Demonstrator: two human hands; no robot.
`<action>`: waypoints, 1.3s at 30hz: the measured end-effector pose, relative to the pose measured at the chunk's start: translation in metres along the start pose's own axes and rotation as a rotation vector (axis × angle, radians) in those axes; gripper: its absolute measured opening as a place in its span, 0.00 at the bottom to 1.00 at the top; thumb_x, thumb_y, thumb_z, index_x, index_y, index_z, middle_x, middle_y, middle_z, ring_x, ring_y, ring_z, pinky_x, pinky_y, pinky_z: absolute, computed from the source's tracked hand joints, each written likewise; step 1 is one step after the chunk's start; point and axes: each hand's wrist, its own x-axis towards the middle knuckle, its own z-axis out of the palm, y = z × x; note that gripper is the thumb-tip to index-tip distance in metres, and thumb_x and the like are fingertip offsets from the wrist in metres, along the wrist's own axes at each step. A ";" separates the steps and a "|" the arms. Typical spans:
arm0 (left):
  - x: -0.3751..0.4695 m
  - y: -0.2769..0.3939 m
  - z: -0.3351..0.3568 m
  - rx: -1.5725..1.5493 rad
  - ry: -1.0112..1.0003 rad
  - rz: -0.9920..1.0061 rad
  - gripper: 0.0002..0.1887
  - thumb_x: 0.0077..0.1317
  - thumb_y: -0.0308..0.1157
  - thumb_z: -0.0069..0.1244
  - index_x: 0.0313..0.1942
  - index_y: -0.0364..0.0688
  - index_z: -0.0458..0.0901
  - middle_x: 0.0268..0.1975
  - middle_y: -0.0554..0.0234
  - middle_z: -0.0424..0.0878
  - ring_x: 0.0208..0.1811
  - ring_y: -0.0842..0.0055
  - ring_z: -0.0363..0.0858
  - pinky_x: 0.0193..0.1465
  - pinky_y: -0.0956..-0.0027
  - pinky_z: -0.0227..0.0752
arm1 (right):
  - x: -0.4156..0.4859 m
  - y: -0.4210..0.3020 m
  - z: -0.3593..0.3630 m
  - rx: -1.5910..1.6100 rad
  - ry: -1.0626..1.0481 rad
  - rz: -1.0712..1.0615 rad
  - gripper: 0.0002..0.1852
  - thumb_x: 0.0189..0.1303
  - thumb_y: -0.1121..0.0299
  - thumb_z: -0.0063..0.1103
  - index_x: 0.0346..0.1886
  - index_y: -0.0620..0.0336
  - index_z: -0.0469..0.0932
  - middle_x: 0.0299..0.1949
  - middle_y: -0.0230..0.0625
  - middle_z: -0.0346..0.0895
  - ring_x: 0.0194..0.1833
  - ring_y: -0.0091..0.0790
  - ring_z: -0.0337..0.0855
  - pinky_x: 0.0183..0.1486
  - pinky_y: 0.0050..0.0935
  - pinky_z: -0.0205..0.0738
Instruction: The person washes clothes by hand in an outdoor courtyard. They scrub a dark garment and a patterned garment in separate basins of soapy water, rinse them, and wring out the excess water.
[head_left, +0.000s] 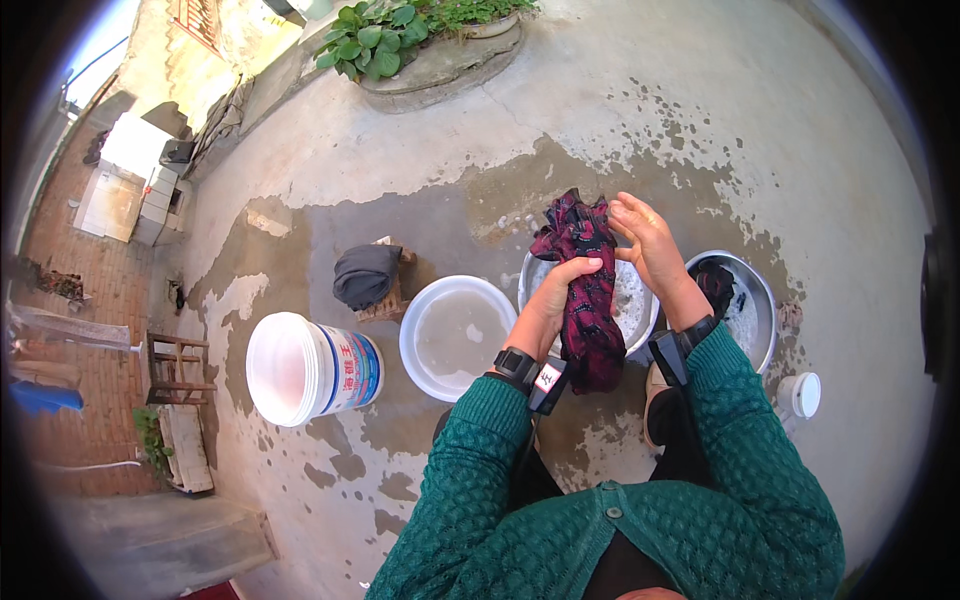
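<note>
My left hand (559, 296) grips a bundled wet cloth garment (589, 311), dark red and black with a pattern, its thumb across the front. My right hand (649, 240) is at the bundle's upper right side, fingers raised and apart; whether its fingertips touch the cloth is hard to tell. Beneath the bundle is a metal basin (643, 307) with sudsy water, partly hidden by the cloth and hands. To its right, partly behind my right wrist, a second metal basin (766, 307) holds suds and dark cloth (716, 285).
Left of the metal basins, a white plastic basin (412, 367) holds cloudy water. Beyond it are a dark grey cloth (366, 276) on a small wooden stool (386, 307) and a large white plastic bucket (300, 371). A small white tub (804, 395) stands at the right. The concrete floor (450, 180) is partly wet.
</note>
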 end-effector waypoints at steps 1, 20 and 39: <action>-0.004 0.005 0.003 -0.030 0.010 0.019 0.19 0.62 0.39 0.58 0.48 0.36 0.80 0.33 0.55 0.85 0.29 0.65 0.86 0.34 0.62 0.85 | 0.000 0.002 -0.004 0.054 0.079 0.016 0.51 0.63 0.43 0.66 0.75 0.74 0.54 0.71 0.59 0.58 0.69 0.46 0.67 0.61 0.54 0.72; 0.004 -0.018 0.011 0.659 0.081 0.181 0.39 0.54 0.33 0.67 0.64 0.31 0.69 0.47 0.51 0.83 0.49 0.70 0.84 0.51 0.69 0.78 | 0.022 0.020 -0.005 -0.494 -0.033 -0.249 0.19 0.54 0.67 0.68 0.50 0.59 0.79 0.39 0.40 0.84 0.41 0.33 0.85 0.48 0.33 0.79; -0.023 -0.005 0.019 -0.069 -0.129 0.021 0.27 0.64 0.49 0.55 0.53 0.36 0.78 0.39 0.51 0.86 0.37 0.64 0.88 0.43 0.64 0.83 | 0.000 -0.013 -0.019 0.277 -0.386 -0.187 0.52 0.66 0.59 0.66 0.83 0.51 0.38 0.72 0.43 0.62 0.66 0.37 0.72 0.68 0.40 0.69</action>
